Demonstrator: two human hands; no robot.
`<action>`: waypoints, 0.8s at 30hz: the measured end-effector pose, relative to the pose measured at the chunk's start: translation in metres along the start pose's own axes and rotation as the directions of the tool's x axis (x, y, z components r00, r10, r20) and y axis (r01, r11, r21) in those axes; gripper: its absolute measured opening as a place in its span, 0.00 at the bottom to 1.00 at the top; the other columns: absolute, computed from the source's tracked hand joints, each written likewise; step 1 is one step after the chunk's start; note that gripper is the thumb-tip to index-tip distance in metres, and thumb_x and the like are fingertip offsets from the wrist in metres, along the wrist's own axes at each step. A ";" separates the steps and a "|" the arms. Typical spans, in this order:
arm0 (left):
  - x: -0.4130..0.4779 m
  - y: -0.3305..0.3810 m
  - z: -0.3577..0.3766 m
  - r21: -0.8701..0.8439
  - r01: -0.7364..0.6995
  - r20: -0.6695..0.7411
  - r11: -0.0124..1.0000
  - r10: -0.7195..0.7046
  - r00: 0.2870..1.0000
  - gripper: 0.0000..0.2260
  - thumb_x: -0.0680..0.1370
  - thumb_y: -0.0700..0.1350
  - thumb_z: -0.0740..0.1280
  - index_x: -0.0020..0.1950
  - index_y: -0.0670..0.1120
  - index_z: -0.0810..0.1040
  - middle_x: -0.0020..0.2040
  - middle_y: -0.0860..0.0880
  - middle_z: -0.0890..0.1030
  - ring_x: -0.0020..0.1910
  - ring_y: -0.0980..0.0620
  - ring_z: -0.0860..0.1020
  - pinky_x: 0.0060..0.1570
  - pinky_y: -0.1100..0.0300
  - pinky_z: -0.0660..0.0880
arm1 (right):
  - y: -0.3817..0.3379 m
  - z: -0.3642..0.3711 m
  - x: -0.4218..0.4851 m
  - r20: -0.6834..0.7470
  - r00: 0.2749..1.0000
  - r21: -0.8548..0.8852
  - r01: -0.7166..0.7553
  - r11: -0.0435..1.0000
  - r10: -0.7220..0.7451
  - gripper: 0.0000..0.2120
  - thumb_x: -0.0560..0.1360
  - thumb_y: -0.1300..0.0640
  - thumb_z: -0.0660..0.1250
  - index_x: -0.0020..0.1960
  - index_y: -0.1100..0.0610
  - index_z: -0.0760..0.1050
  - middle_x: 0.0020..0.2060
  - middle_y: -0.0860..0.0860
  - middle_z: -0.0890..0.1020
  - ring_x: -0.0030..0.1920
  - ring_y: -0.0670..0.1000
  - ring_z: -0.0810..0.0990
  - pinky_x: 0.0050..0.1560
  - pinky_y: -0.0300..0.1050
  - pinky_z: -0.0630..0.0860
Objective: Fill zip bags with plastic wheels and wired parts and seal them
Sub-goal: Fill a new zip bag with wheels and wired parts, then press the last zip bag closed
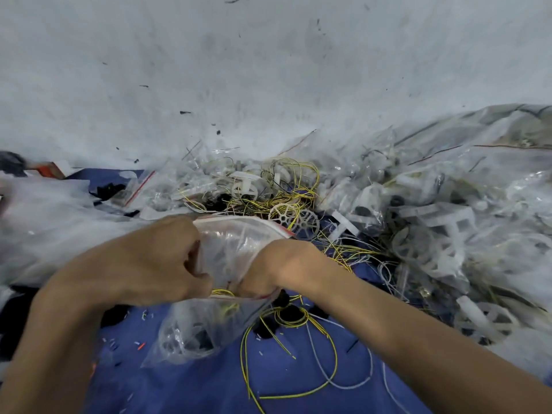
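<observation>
While the left hand (155, 258) and right hand (274, 270) are gripping the zip bag (233, 246) by its sides | head view: bag is hanging between them | its mouth is running left-to-right, gaping toward the wheel-and-wire pile (283, 201) beyond.

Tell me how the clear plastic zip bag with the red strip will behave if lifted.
Likely floppy: the clear plastic zip bag crumples between the left hand and right hand. Probably bottom-heavy, since parts bulge its lower end. Film looks glossy, maybe slippery.
</observation>
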State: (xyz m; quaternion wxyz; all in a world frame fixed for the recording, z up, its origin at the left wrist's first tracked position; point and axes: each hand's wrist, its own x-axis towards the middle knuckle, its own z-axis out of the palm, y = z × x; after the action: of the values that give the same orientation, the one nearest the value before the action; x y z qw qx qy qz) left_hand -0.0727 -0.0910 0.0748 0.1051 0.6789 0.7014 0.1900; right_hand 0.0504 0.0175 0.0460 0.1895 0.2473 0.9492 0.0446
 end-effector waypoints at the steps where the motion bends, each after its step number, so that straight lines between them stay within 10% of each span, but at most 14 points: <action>1: -0.001 0.004 0.000 -0.061 -0.035 -0.018 0.998 0.034 0.999 0.17 0.60 0.50 0.67 0.47 0.52 0.80 0.35 0.56 0.78 0.31 0.61 0.75 0.34 0.63 0.74 | -0.003 0.002 0.005 0.027 0.999 -0.075 0.030 0.997 -0.028 0.21 0.80 0.47 0.54 0.67 0.57 0.69 0.64 0.55 0.73 0.63 0.56 0.72 0.60 0.45 0.68; 5: 0.005 0.007 0.007 -0.070 -0.097 -0.024 0.993 0.096 0.995 0.32 0.59 0.50 0.65 0.65 0.58 0.73 0.56 0.63 0.76 0.56 0.64 0.74 0.57 0.62 0.73 | -0.013 0.000 0.002 0.122 0.991 -0.115 0.070 0.991 -0.056 0.14 0.78 0.56 0.58 0.58 0.61 0.76 0.58 0.56 0.78 0.52 0.55 0.75 0.51 0.44 0.70; 10: 0.007 0.001 0.004 -0.214 -0.036 -0.098 0.976 0.015 0.995 0.23 0.63 0.44 0.70 0.55 0.64 0.76 0.48 0.61 0.80 0.36 0.62 0.79 0.35 0.70 0.74 | 0.017 -0.032 -0.029 -0.020 0.980 0.185 0.200 0.962 -0.200 0.13 0.79 0.55 0.59 0.35 0.55 0.69 0.33 0.46 0.72 0.33 0.43 0.69 0.31 0.29 0.66; 16: 0.012 0.022 0.010 -0.181 0.067 -0.126 0.981 -0.091 0.988 0.20 0.56 0.51 0.65 0.48 0.57 0.76 0.47 0.53 0.81 0.45 0.55 0.80 0.49 0.51 0.77 | 0.008 -0.032 -0.048 -0.457 0.889 0.220 0.126 0.967 -0.012 0.15 0.77 0.57 0.60 0.32 0.57 0.67 0.28 0.48 0.63 0.29 0.51 0.65 0.31 0.40 0.61; 21: 0.012 0.035 0.016 -0.218 0.125 -0.238 0.968 -0.176 0.955 0.34 0.61 0.55 0.72 0.67 0.52 0.72 0.55 0.53 0.79 0.50 0.55 0.78 0.55 0.54 0.75 | 0.007 -0.017 -0.036 -0.027 0.982 0.377 0.184 0.908 -0.188 0.18 0.77 0.66 0.55 0.30 0.54 0.61 0.24 0.45 0.68 0.28 0.45 0.68 0.25 0.31 0.62; 24: 0.017 0.040 0.020 -0.259 0.143 -0.270 0.955 -0.214 0.939 0.32 0.65 0.55 0.69 0.68 0.49 0.72 0.48 0.53 0.78 0.45 0.56 0.77 0.51 0.58 0.73 | 0.013 -0.014 -0.036 -0.155 0.976 0.278 0.190 0.942 -0.151 0.11 0.79 0.65 0.54 0.44 0.65 0.74 0.43 0.58 0.78 0.44 0.56 0.76 0.42 0.34 0.69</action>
State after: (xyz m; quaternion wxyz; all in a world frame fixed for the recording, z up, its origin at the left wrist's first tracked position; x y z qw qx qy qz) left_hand -0.0288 -0.0718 0.0749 0.0960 0.5586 0.7407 0.3607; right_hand 0.0797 0.0117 0.0737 0.0912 0.1859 0.9736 -0.0960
